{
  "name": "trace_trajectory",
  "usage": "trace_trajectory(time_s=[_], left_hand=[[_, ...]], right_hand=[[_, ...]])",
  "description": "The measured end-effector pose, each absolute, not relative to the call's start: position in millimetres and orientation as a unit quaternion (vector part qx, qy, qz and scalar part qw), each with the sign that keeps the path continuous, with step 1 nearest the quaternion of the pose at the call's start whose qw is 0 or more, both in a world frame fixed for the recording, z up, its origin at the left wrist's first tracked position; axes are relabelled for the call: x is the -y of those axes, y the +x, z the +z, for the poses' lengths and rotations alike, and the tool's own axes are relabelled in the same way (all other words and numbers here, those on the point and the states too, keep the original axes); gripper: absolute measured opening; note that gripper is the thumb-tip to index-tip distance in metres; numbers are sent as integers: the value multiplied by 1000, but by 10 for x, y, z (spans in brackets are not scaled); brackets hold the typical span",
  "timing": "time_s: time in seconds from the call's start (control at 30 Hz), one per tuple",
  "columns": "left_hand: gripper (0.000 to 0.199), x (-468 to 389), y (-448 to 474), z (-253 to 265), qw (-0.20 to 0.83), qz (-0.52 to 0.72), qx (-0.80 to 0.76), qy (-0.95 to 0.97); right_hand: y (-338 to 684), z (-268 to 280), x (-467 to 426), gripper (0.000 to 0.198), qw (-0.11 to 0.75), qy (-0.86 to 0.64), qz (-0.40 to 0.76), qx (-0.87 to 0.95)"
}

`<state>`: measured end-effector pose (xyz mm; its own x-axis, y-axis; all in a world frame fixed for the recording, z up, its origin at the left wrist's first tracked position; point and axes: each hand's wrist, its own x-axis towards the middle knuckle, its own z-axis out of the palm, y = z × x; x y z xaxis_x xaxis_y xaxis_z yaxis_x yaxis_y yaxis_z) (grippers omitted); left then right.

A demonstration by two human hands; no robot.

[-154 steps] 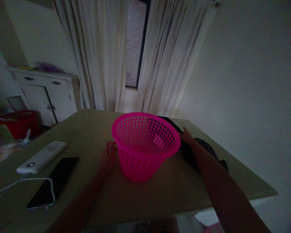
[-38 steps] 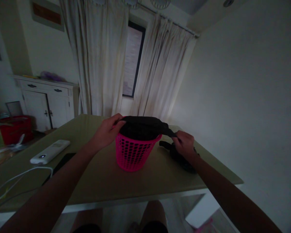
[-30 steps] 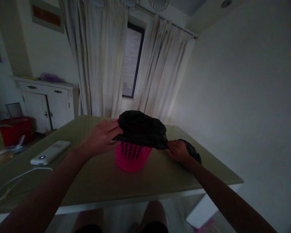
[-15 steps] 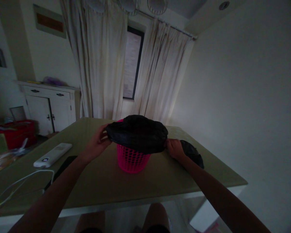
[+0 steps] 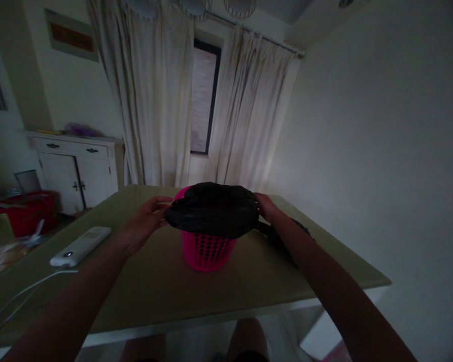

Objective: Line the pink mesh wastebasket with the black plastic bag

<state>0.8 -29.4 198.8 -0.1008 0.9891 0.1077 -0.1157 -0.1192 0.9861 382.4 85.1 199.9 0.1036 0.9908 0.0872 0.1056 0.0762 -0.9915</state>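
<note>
Black thin plastic bag [image 5: 211, 213] lies stretched over the mouth of the pink perforated plastic basket [image 5: 207, 250], which stands upright near the middle of the olive-green table [image 5: 162, 281]. In the head view, the only one, the bag looks very light, soft and a little slippery; it probably tears if it is pulled hard, so the good place to take it is the folded edge at the rim, on two opposite sides. The basket seems also light and can tip easily.

The left hand [image 5: 145, 223] is at the left edge of the bag, its fingers [image 5: 162, 201] half spread and loose; whether they pinch the film or only touch it, one cannot tell. The right hand [image 5: 266, 206] is at the right edge, fingers bent against the bag, and its grip is hidden too. Behind the right forearm a second dark bundle [image 5: 287, 241] lies on the table. A white remote control [image 5: 80, 245] and a white cable [image 5: 26, 296] lie well apart, at the left.
</note>
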Motion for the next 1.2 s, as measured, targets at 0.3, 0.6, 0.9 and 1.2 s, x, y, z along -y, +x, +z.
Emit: trace_trajectory(time_s=[0.3,0.6,0.9,1.2], left_hand=[[74,294,-122,2014,509,555,-434,495],[43,88,-33,2056,497,667,-366,417],[31,-146,-2,2175,486,624,-456,409],[58,-216,-100,2128,420,573,-512,483]], right_hand=[[3837,2260,-1100,11,371,-576,225,693],[3656,2205,-1300,14,503,-540,100,667],[3563,2289,-1309,30,519,-526,441,509],[3618,2392,-1260,11,435,-506,515,538]])
